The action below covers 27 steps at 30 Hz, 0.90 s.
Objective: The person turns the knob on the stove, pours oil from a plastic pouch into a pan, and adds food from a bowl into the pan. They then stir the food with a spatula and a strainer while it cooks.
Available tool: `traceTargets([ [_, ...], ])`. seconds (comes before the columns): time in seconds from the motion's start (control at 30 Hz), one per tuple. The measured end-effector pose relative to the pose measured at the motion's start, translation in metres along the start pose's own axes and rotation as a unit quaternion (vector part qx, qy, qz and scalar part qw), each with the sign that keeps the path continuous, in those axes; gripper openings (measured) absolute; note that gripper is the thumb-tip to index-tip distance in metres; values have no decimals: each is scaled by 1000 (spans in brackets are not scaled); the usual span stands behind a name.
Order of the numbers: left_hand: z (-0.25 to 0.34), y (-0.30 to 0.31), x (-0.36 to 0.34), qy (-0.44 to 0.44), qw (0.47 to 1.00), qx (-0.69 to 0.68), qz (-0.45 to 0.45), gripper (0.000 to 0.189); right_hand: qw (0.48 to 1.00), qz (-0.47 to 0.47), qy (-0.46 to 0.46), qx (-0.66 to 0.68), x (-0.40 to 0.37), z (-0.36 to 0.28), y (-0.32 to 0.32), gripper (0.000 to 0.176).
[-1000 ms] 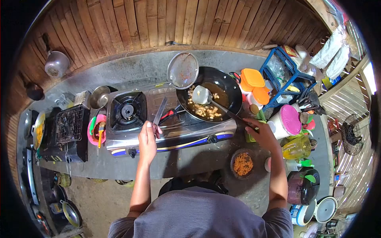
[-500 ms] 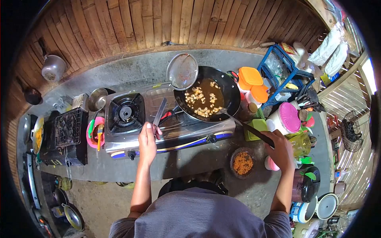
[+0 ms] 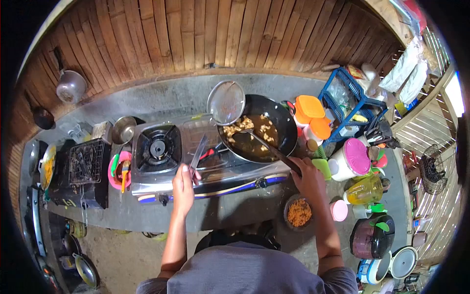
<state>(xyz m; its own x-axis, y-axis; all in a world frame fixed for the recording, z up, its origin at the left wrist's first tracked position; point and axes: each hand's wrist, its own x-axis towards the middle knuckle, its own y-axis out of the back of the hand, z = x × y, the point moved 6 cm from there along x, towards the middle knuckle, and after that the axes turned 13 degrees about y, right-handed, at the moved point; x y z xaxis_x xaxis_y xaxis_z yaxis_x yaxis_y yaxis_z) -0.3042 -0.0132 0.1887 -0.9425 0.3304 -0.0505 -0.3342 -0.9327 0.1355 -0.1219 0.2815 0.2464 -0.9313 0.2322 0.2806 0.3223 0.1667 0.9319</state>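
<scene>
My left hand [image 3: 183, 191] is closed round what looks like a knife [image 3: 199, 151], its flat metal blade pointing up and away from me, left of the pan's handle. With my right hand [image 3: 309, 175] I grip the long dark handle of a spatula [image 3: 274, 153]. The spatula's metal head dips into a black frying pan [image 3: 290, 117] and touches small browned pieces of food [image 3: 239, 128] gathered at the upper left. Brown oil [image 3: 252, 147] covers the pan's bottom. A round mesh strainer [image 3: 226, 102] overlaps the pan's upper left rim.
The steel gas stove [image 3: 196, 179] has a second burner [image 3: 157, 148] at left. Near my right forearm stands a bowl of orange food [image 3: 299, 212]. Orange-lidded tubs [image 3: 309, 109], a blue rack [image 3: 338, 78] and a pink-lidded container [image 3: 356, 156] crowd the right side.
My right hand has moved left, swinging the spatula's head from the pan's lower right to its upper left. Food pieces have bunched up there. My left hand stays nearly still.
</scene>
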Motion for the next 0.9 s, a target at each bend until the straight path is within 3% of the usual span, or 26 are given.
traceTargets([
  [0.27,1,0,-4,-1,1000,-11,-3,40,998,19,-57,-6,34,22,-19,37],
  [0.37,2,0,-4,1,1000,-11,-3,41,994,96,-9,-51,40,42,-19,37],
  [0.47,2,-1,-4,6,1000,-23,0,41,993,50,-71,-74,43,55,-8,36],
  [0.67,1,0,-4,11,999,-34,-6,41,996,49,-61,-30,35,83,-8,32],
  [0.77,3,1,-5,8,1000,-29,-4,41,996,80,22,11,30,95,-18,27],
  [0.9,-1,2,-3,8,999,-36,-3,41,985,-58,-76,145,27,111,-39,25],
])
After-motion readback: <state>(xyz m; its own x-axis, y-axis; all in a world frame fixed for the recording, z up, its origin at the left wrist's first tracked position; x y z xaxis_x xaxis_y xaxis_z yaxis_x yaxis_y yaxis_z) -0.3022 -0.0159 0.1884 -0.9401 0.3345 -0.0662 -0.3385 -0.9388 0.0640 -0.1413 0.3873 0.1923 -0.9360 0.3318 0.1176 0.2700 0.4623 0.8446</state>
